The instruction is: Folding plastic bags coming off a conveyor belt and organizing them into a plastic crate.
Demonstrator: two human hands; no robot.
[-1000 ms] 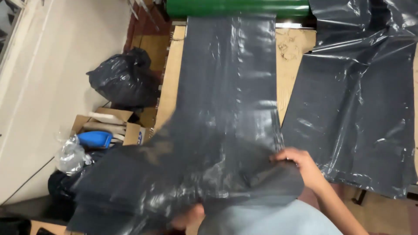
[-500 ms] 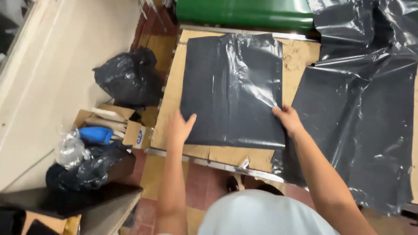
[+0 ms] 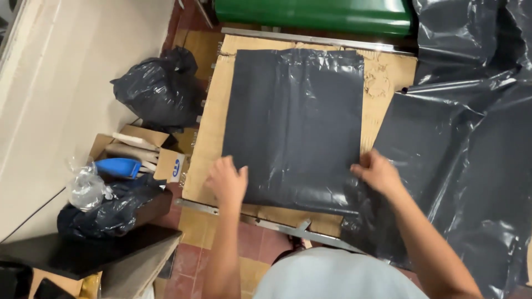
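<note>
A dark grey plastic bag [image 3: 293, 122] lies flat and smooth on a cardboard-covered work surface [image 3: 213, 127]. My left hand [image 3: 227, 181] rests at the bag's near left corner, fingers flat and slightly spread, half on the cardboard. At the near right corner, my right hand [image 3: 378, 173] has its fingers curled over the bag's edge. Both forearms reach in from the bottom of the view.
More dark plastic sheeting [image 3: 471, 166] is heaped to the right, overlapping the surface. A green roll [image 3: 316, 14] lies at the far edge. On the floor to the left are a full black bag [image 3: 158, 91], an open cardboard box [image 3: 133, 152] and a clear bag [image 3: 86, 187].
A long sheet was bunched near me one second ago. Now the bag lies flat and squared, and both hands have slid down to its near corners.
</note>
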